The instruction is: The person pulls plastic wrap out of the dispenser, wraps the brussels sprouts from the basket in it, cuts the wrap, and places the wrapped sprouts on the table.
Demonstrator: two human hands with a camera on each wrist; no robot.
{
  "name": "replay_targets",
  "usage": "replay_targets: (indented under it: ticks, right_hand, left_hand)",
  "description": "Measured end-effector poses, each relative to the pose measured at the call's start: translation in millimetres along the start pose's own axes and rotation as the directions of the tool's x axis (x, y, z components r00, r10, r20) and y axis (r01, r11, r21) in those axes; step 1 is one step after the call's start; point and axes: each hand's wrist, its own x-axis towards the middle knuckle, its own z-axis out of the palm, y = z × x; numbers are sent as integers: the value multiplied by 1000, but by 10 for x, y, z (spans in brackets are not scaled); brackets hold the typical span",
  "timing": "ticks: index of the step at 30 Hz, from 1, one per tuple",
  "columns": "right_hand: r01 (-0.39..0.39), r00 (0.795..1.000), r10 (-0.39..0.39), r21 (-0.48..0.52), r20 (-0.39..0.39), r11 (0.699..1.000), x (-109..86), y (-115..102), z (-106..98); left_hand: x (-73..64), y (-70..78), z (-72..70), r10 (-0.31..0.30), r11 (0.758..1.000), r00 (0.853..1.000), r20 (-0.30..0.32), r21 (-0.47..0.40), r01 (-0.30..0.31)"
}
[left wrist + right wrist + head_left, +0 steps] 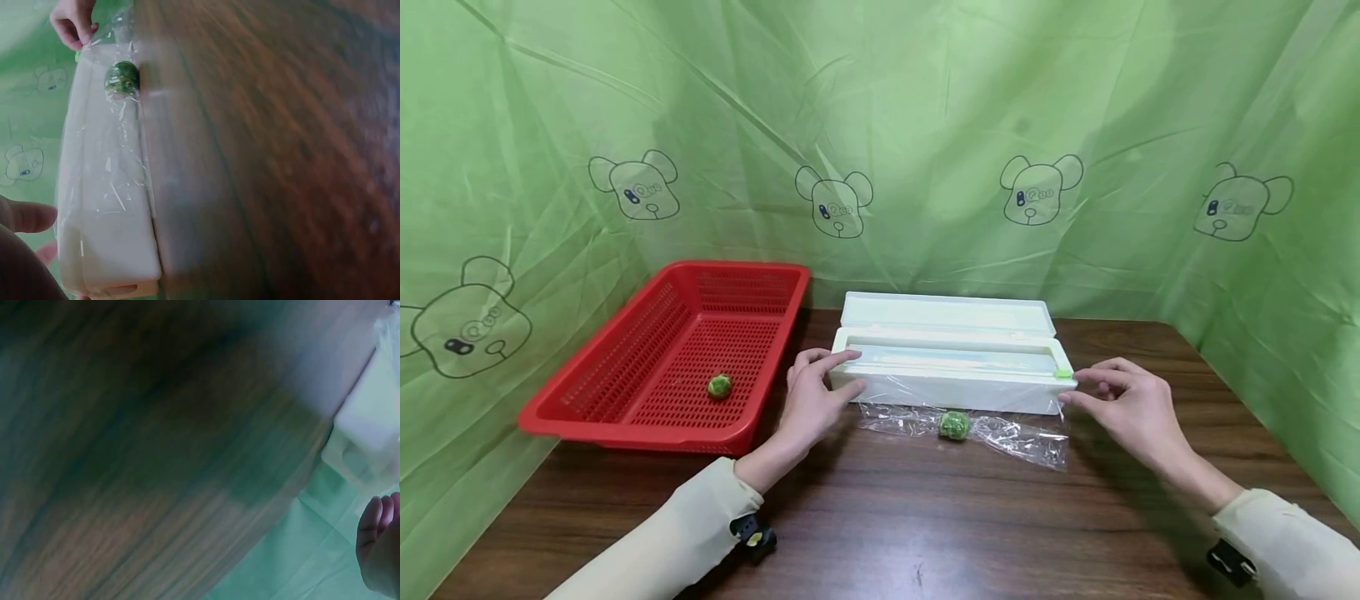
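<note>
A white cling film dispenser (958,393) lies with its lid (947,312) raised at the back. Clear plastic film (1030,440) hangs over its front onto the table. A small round green vegetable, like a Brussels sprout (954,425), sits at the film, close to the dispenser's front. My left hand (811,396) is at the dispenser's left end, fingers extended, thumb and forefinger apart. At the right end, my right hand (1131,408) has its forefinger beside the green slider (1063,374) and its thumb at the front corner. Whether it pinches film is unclear.
A red perforated basket (658,435) stands on the left, with another green vegetable (719,386) inside. Green fabric (925,125) with bear drawings surrounds the brown wooden table (880,533). A dark device (752,536) is strapped at the left wrist.
</note>
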Motion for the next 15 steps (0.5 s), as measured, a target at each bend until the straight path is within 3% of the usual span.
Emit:
replay_targets:
  ticks: [4,9,15]
  right_hand:
    - [31,998,-31,-1,-47,1000,-10,-28,57]
    - [109,990,-109,-5,-87,994,-26,-61,77]
    - [104,994,-102,50,-39,993,-26,-75,53]
  left_hand:
    - [20,-34,27,34,999,999,-24,23,-33]
    - [67,-27,51,34,999,997,-63,20,-33]
    - [93,-20,49,-12,1000,995,-96,-30,9]
